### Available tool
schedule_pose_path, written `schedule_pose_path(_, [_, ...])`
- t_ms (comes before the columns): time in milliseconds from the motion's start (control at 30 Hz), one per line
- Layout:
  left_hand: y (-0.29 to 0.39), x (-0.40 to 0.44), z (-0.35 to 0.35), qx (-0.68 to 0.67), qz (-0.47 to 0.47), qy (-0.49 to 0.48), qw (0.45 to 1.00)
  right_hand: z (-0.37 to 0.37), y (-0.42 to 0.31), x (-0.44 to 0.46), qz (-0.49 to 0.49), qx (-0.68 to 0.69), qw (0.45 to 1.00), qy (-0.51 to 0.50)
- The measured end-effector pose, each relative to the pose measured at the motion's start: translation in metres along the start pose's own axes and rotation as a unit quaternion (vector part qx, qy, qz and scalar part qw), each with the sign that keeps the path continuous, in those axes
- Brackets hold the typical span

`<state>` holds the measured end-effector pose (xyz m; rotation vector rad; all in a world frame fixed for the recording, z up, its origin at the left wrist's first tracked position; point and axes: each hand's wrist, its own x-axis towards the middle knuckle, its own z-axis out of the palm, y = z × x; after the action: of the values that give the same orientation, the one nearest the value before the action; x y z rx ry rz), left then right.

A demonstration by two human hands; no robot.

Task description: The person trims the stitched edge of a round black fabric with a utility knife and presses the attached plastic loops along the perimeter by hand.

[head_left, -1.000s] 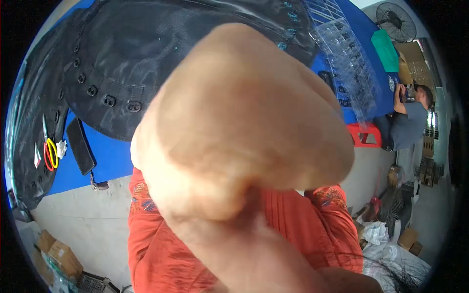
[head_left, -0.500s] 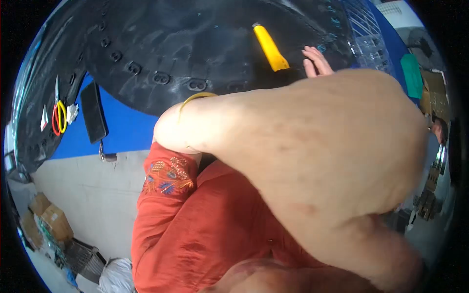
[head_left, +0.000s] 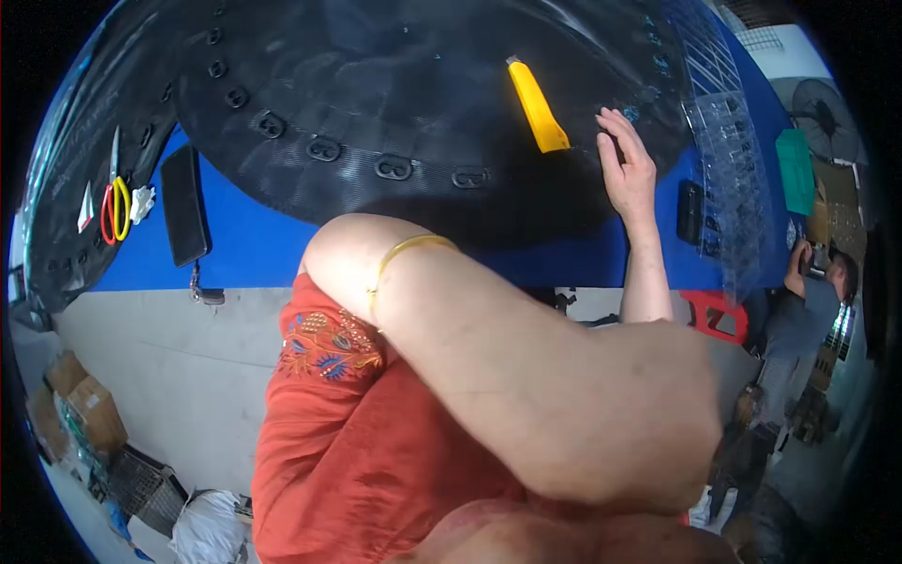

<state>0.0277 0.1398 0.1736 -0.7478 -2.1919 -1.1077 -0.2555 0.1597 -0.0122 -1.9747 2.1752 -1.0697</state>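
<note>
Right hand [head_left: 631,174] is lying open, released, over 1 black sheet [head_left: 348,80]; 1 yellow cutter [head_left: 537,108] is resting on it near the thumb. At least 7 black buckles [head_left: 393,167] are lining its edge. Left hand [head_left: 648,414]: fingers hidden, can't tell.

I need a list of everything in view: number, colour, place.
Table: one, blue, ahead
Sheet: at least one, black, on table
Clips: several, black, along sheet's edge
Cutter: one, yellow, on sheet
Scissors: one pair, red-yellow, table's left
Scrap: one, white, beside scissors
Phone: one, black, table's left
Trays: count unclear, clear, table's right
Case: one, black, beside trays
Box: one, green, right
Fan: one, grey, right
Stool: one, red, right
Person: one, in grey, right
Cartons: several, brown, lower left
Garment: one, red, worn
Bangle: one, gold, left arm
Left arm: one, folded across front
Right hand: one, open, at sheet's right
</note>
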Motion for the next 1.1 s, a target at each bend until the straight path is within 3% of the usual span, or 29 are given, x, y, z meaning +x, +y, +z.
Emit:
schedule_pose_path(33, [0.010, 0.000, 0.001, -0.022, -0.064, -0.047, 0.997, 0.000, -0.002, 0.000, 0.005, -0.001, 1.000, 0.000])
schedule_pose_path(433, [0.005, -0.017, -0.009, 0.015, 0.057, -0.185, 0.981, 0.000, 0.000, -0.001, -0.022, -0.005, 0.999, 0.025])
schedule_pose_path(800, [0.019, -0.016, -0.032, 0.047, 0.058, -0.310, 0.948, 0.002, 0.003, -0.002, -0.021, -0.009, 0.999, 0.041])
schedule_pose_path(867, [0.040, -0.005, -0.032, 0.074, 0.274, -0.433, 0.856, 0.002, 0.003, -0.003, -0.031, -0.009, 0.999, 0.039])
schedule_pose_path(967, [0.069, 0.009, -0.034, 0.106, 0.560, -0.545, 0.615, 0.004, 0.008, -0.004, -0.033, -0.014, 0.999, 0.038])
schedule_pose_path(1033, [0.102, 0.008, -0.029, 0.095, 0.580, -0.538, 0.605, 0.004, 0.007, -0.005, -0.028, -0.018, 0.999, 0.037])
schedule_pose_path(1100, [0.093, 0.027, -0.040, 0.081, 0.618, -0.525, 0.580, 0.003, 0.004, -0.004, -0.015, -0.021, 0.999, 0.033])
